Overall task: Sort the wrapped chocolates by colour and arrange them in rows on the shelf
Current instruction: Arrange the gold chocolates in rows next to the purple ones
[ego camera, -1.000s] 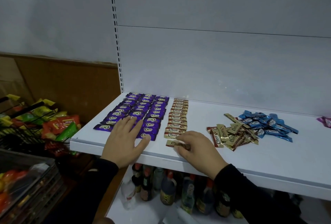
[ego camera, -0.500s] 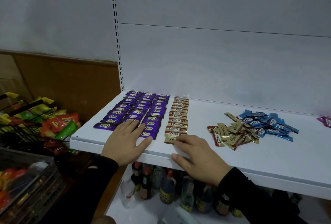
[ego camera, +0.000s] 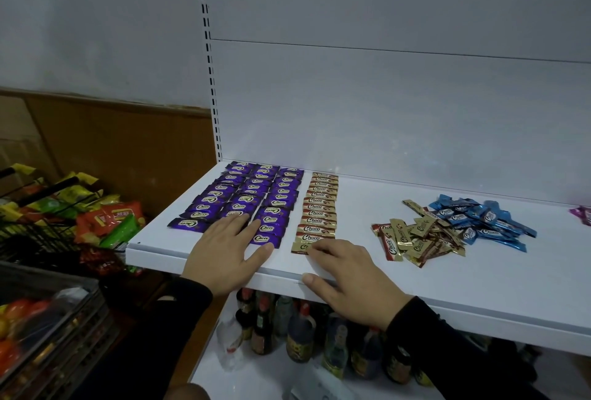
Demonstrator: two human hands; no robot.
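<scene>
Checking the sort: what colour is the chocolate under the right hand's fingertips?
Gold, matching its row; the head view shows the chocolate under the right hand.

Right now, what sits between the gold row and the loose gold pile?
Head view: nothing. Between the gold row and the loose gold pile there is only bare white shelf. The right hand touches the row's front piece.

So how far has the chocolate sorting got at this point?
Done: purple chocolates lie in three rows. In hand: one gold row is laid out; the right hand touches its front piece, while the left hand rests flat on the purple rows. Left: the loose gold pile, the blue pile, and a purple piece at the right edge.
</scene>
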